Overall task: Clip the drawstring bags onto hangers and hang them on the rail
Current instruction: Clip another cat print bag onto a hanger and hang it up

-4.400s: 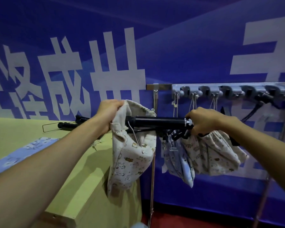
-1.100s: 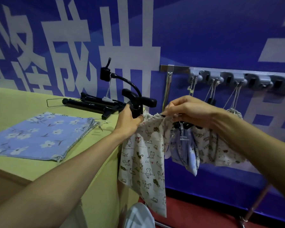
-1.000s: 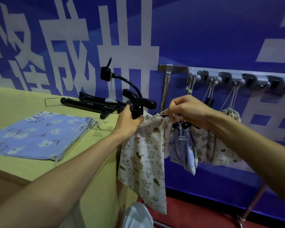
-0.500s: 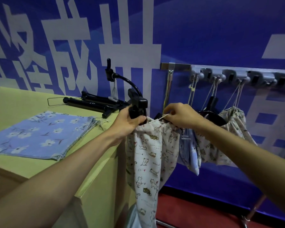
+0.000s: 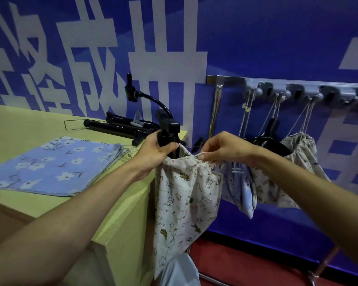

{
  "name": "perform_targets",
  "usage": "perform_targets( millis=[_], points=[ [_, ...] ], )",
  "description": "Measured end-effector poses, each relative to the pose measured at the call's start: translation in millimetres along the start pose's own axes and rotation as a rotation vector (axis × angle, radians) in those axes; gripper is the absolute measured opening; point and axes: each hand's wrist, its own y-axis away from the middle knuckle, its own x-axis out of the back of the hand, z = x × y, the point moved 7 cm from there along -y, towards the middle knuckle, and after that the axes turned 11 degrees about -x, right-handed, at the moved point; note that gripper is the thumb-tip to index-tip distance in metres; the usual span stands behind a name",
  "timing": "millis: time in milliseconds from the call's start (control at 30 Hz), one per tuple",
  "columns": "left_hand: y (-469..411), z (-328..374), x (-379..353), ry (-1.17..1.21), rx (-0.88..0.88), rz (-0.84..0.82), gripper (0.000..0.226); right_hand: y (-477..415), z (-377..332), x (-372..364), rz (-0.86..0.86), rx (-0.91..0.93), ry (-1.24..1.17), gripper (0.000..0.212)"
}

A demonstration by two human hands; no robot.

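Observation:
A cream drawstring bag (image 5: 184,195) printed with small cats hangs between my hands, beside the table corner. My left hand (image 5: 155,151) grips a black stem that goes down into the bag's mouth; a black gooseneck holder (image 5: 153,104) rises just behind it. My right hand (image 5: 221,147) pinches the bag's drawstring at the gathered rim. On the grey rail (image 5: 298,89), several bags hang by their cords: a cream one (image 5: 300,153) and a blue one (image 5: 244,195). A black hanger (image 5: 271,139) is among them.
Folded blue flowered bags (image 5: 56,164) lie on the yellow-green table (image 5: 19,120). Black hangers or a folded tripod (image 5: 116,126) lie at its back edge. A metal upright (image 5: 215,108) stands under the rail's left end. Red floor (image 5: 246,263) lies below.
My right hand has slid left along the bag's rim and now pinches the drawstring. The bag hangs longer and straighter than a second ago. My left hand keeps its grip.

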Motion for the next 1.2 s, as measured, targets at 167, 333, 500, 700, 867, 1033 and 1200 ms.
perform_targets(
  millis=[167, 333, 500, 700, 867, 1033, 1200],
  points=[
    [1, -1, 3, 0.008, 0.004, 0.015, 0.018, 4, -7, -1, 0.001, 0.089, -0.108, 0.014],
    [1, 3, 5, 0.0, -0.026, 0.02, 0.017, 3, -2, -1, 0.044, 0.06, -0.461, 0.005],
    [2, 7, 4, -0.035, -0.064, -0.005, 0.018, -1, 4, -10, -0.016, 0.014, -0.733, 0.008],
    [0, 8, 7, -0.098, -0.067, 0.013, 0.017, 1, 1, -1, 0.054, 0.086, -0.833, 0.012],
    [-4, -1, 9, -0.131, 0.031, 0.084, 0.016, 13, -25, 12, 0.138, 0.218, -0.38, 0.009],
    [-3, 2, -15, -0.049, 0.044, 0.019, 0.008, 14, -37, 9, -0.046, 0.16, -0.363, 0.024],
    [-9, 5, -31, -0.081, 0.073, -0.03, 0.006, 20, -38, 15, -0.19, 0.094, -0.655, 0.029]
  ],
)
